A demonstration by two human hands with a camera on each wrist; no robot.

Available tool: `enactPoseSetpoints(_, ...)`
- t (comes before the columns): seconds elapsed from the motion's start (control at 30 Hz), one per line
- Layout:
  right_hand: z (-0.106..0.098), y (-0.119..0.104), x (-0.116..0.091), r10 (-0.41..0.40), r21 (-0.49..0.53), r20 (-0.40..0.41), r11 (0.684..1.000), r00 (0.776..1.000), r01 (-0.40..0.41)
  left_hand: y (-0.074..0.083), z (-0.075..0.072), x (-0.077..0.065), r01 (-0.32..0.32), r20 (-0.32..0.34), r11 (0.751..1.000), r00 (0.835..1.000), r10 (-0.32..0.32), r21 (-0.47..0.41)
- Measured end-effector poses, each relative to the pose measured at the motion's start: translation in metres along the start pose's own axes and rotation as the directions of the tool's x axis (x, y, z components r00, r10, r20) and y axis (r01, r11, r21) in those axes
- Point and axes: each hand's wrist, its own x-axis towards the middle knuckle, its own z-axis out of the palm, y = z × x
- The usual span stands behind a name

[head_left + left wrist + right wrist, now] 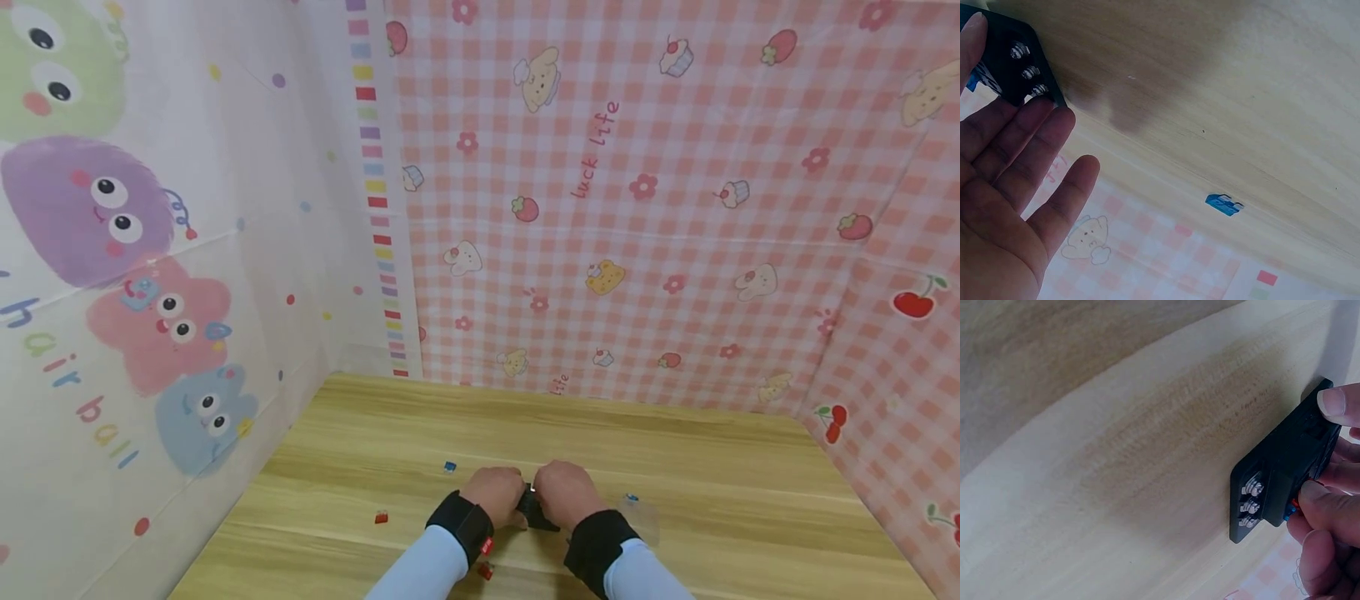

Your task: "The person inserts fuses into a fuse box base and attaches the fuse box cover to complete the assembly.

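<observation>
My left hand (495, 493) grips a black plastic block (540, 512) by its edge, just above the wooden table. Three metal screws stand in a row at one end of the block (1246, 515). In the left wrist view, the left hand (1007, 175) has its thumb on one face and fingertips behind. My right hand (566, 496) meets it from the other side. Seen from the right wrist, its thumb and finger (1335, 515) pinch a small red-and-blue piece (1293, 508) against the block's side. The fingers cover most of that piece.
A small blue piece (450, 467) lies beyond the left hand. One red piece (381, 517) is to the left, another red piece (486, 571) near the left cuff. Right of the hands are a blue piece (632, 497) and something clear (643, 523). Patterned cloth walls (600, 250) enclose the table.
</observation>
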Motion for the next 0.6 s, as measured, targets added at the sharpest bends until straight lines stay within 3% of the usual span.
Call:
enactPoseSetpoints(0.17, 0.0046, 0.0047, -0.0009, 0.013, 0.048, -0.003, 0.999, 1.0, -0.013, -0.0003, 0.0025, 0.0011, -0.009, -0.018, 1.0, 1.0, 0.01, 0.026)
enactPoseSetpoints(0.33, 0.0039, 0.0047, -0.0023, 0.027, 0.069, 0.01, 0.997, 1.0, -0.027, 0.0012, -0.0011, 0.0009, -0.004, 0.006, 1.0, 1.0, 0.004, 0.014)
enactPoseSetpoints(0.6, -0.0017, -0.0037, -0.0021, -0.021, -0.066, 0.001, 0.998, 1.0, 0.021, 0.003, -0.0045, -0.0005, 0.002, 0.022, 1.0, 1.0, -0.003, 0.019)
